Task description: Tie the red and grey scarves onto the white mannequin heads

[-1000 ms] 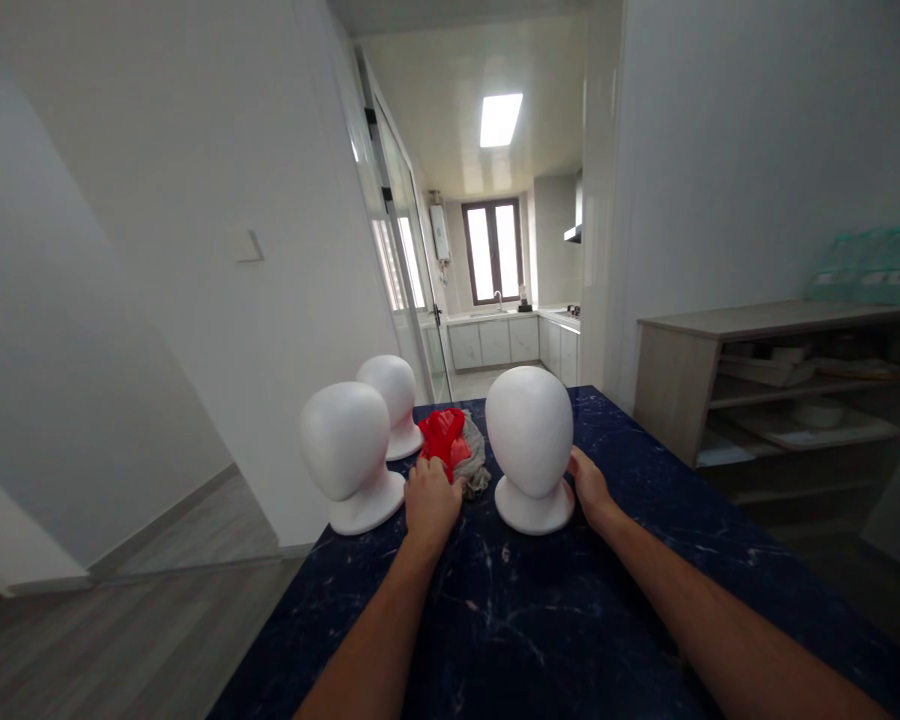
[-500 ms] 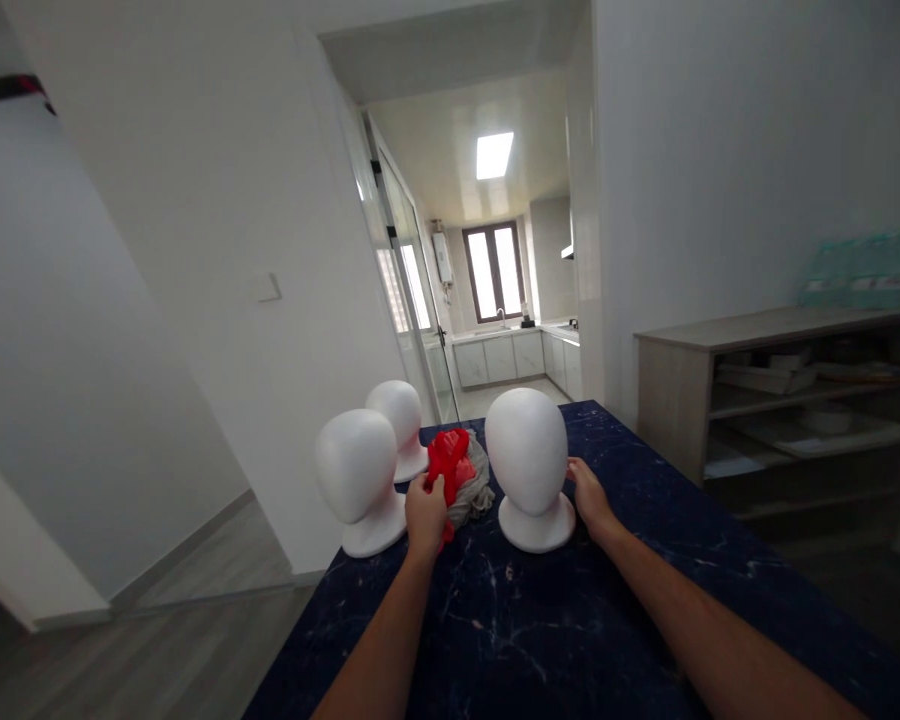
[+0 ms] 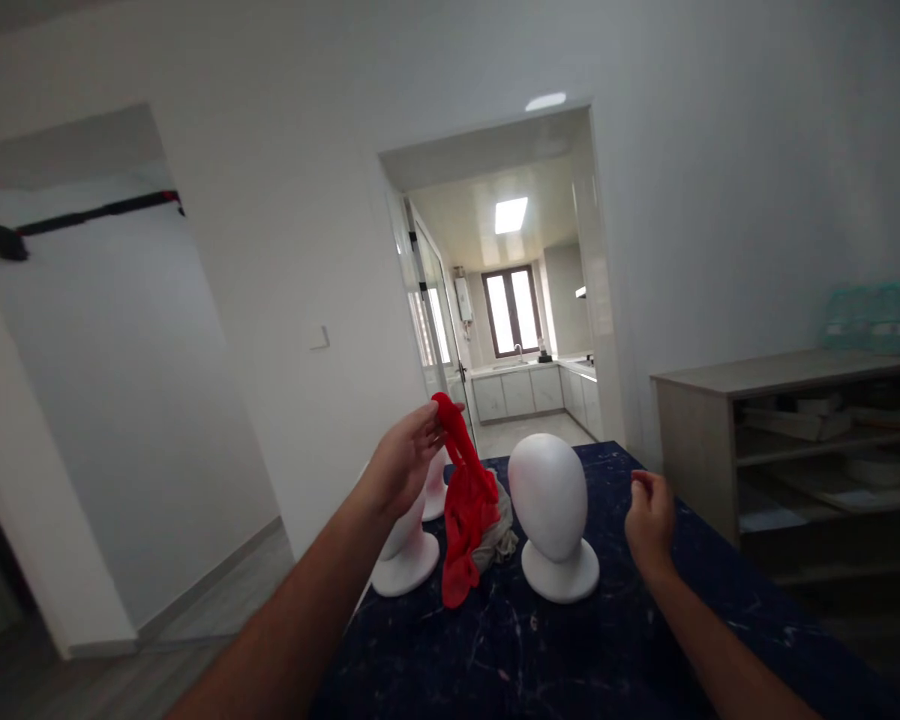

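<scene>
My left hand (image 3: 403, 458) pinches the top of a red cloth (image 3: 469, 500), which hangs down in a stretched strip and bunches above the table. Beneath and beside it lies a crumpled grey cloth (image 3: 502, 535). A white foam mannequin head (image 3: 547, 500) stands upright on its base to the right of the cloths. My right hand (image 3: 651, 520) is to the right of that head, apart from it, fingers curled and nothing visible in them. My left hand and forearm partly hide a second foam head (image 3: 407, 568) and a third one (image 3: 435, 490) behind it.
The dark blue marbled table (image 3: 495, 650) carries all the heads and cloths. On the right stands a wooden shelf unit (image 3: 690, 450) with water bottles (image 3: 881, 320) on top. Past the table, a doorway leads into a kitchen with white cabinets (image 3: 521, 392).
My left hand has lifted the red cloth up from beside the grey cloth. My right hand has drawn away to the right from the foam head. The view has tilted upward.
</scene>
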A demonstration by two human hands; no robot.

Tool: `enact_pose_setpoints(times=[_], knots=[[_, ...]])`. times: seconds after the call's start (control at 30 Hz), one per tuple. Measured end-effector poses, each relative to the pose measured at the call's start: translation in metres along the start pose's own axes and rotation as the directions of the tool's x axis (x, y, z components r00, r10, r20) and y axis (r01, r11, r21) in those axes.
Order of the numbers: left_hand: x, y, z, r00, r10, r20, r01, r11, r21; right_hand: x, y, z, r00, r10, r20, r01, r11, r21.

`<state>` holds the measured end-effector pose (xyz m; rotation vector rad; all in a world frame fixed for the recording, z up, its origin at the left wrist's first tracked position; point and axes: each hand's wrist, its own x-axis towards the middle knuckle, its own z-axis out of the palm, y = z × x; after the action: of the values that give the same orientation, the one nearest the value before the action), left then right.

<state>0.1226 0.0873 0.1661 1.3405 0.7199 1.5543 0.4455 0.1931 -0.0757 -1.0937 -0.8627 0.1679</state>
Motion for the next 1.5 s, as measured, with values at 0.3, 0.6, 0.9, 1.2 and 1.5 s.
enact_pose_setpoints(times=[0.3,0.6,0.9,1.2,1.5], knots=[[-0.008,0.054,0.036,0.983,0.147,0.110,-0.140,0.988,-0.067,-0.077,-0.162,0.002,0.697,-0.398,0.596,0.269,0.916,0.298],[-0.078,0.085,0.087,0.886,0.137,0.442,-0.037,0.973,-0.228,-0.081,-0.219,0.044,0.684,-0.243,0.688,0.077,0.962,0.264],[-0.094,0.107,0.093,0.878,0.218,0.427,-0.068,0.938,-0.339,-0.039,-0.193,-0.024,0.269,-0.009,0.963,-0.338,0.936,0.103],[-0.048,0.081,0.081,0.941,0.205,0.268,-0.035,0.849,-0.528,0.072,-0.183,-0.123,0.407,0.161,0.899,-0.220,0.973,-0.075],[0.029,0.012,0.041,0.989,0.042,0.138,0.056,0.773,-0.632,0.122,-0.121,-0.140,0.436,0.206,0.876,-0.378,0.925,-0.030]])
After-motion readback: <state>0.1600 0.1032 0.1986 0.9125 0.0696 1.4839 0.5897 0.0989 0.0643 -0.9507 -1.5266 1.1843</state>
